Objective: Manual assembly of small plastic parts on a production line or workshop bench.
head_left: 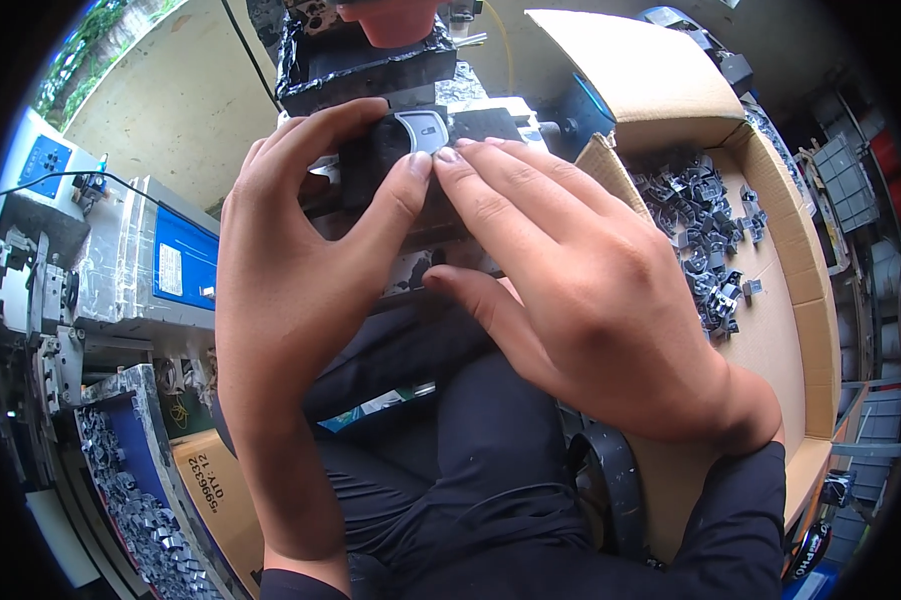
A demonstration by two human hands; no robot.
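Note:
A small curved grey plastic piece with a dark mark on its face sits at a black block-like fixture in front of me. My left hand reaches around its left side, the thumb tip against its near edge and the index fingertip by its far left corner. Its other fingers curl behind and are partly hidden. My right hand has its fingers stretched out, the index fingertip at the piece's near right corner. The right thumb points left, apart from the piece.
Beyond the fixture stands a machine with a dark tray and a red rounded pad. An open cardboard box at right holds many small dark parts. More parts fill a bin at lower left, beside a carton. A blue-panelled cabinet stands left.

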